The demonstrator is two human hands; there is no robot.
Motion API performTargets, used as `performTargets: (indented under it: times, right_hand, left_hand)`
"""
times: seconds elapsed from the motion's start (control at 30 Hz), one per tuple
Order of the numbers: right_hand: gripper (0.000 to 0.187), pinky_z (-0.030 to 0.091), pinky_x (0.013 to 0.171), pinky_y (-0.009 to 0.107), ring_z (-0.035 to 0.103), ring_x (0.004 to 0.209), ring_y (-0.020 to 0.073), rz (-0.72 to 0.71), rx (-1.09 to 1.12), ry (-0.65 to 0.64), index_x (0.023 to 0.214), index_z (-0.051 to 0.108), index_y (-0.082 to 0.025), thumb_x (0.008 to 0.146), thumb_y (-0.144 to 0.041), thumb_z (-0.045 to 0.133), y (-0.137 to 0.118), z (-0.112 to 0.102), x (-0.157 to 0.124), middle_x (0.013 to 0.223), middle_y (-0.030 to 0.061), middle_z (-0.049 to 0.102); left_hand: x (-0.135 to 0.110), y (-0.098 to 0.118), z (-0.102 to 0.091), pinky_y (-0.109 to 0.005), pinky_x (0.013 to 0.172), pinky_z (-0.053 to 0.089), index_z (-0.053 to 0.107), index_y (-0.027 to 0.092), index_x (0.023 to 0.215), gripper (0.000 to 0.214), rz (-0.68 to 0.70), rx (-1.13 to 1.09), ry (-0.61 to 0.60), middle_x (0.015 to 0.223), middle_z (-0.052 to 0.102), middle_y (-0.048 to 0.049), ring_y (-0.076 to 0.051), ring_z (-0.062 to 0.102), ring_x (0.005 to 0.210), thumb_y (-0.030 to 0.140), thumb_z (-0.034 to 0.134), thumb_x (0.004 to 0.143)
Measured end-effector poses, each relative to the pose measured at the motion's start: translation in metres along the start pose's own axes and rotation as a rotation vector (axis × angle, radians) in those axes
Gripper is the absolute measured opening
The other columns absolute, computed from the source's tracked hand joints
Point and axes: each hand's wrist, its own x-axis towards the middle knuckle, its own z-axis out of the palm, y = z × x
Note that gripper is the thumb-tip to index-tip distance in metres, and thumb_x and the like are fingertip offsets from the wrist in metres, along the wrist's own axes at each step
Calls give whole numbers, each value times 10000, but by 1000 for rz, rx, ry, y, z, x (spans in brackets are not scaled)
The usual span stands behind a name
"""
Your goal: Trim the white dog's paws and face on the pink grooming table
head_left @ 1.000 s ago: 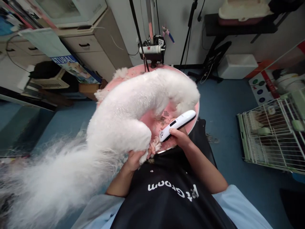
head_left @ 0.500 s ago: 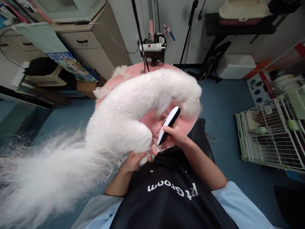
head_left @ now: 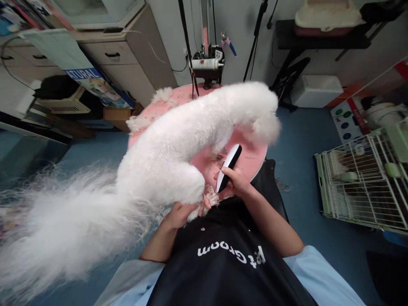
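The clipper point(head_left: 231, 159) now stands more upright and is rolled onto its edge, showing its black side; a second ago it slanted with its white face up. Its lower end lies just beside the tuft of hair point(head_left: 212, 195) by the left fingers; whether it touches is too small to tell. That suggests the work stays at this spot, with the clipper angled differently. The right hand point(head_left: 236, 180) is closed around the clipper's middle, the thumb across its white top. To its left, the left hand point(head_left: 181, 214) grips the lower end of the dog's near hind leg point(head_left: 193, 214), just above the apron point(head_left: 229, 255). The dog point(head_left: 165, 161) stands on the round pink table point(head_left: 204, 163); its head point(head_left: 267, 123) has shifted outward, past the rim. The fluffy tail point(head_left: 73, 225) spreads well left of both hands.
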Motion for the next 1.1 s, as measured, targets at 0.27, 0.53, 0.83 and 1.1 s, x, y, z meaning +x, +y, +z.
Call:
performTargets:
  times: [0.27, 0.53, 0.83, 1.1]
  right_hand:
    - [306, 550, 677, 319, 658, 754, 191, -450, -192, 87, 967, 533, -232, 757, -399, 681, 14, 10, -49, 898, 48, 698]
    - [476, 547, 792, 386, 638, 1047, 255, -426, -54, -159, 1061, 454, -260, 745, -538, 677, 27, -13, -59, 1186, 120, 630]
    - [438, 557, 713, 377, 683, 823, 238, -277, 52, -163, 945, 475, -235, 667, -425, 755, 5, -8, -43, 972, 66, 714]
    - [357, 557, 659, 345, 675, 746, 226, -203, 3, -288, 938, 633, -184, 678, -411, 726, -1, -9, -27, 823, 46, 717]
  left_hand:
    - [3, 7, 4, -342, 731, 414, 661, 155, 696, 429, -65, 57, 19, 611, 587, -46, -167, 501, 589, 533, 512, 836]
    - [3, 3, 5, -345, 714, 416, 631, 163, 609, 410, -83, -32, 33, 583, 585, -55, -192, 530, 624, 530, 574, 783]
    - [1, 4, 1, -340, 698, 422, 682, 147, 669, 424, -80, 30, 7, 593, 599, -59, -169, 511, 573, 532, 554, 793]
    - [3, 4, 1, -370, 751, 456, 669, 157, 656, 456, -109, 40, -42, 634, 620, -74, -196, 546, 627, 583, 551, 767]
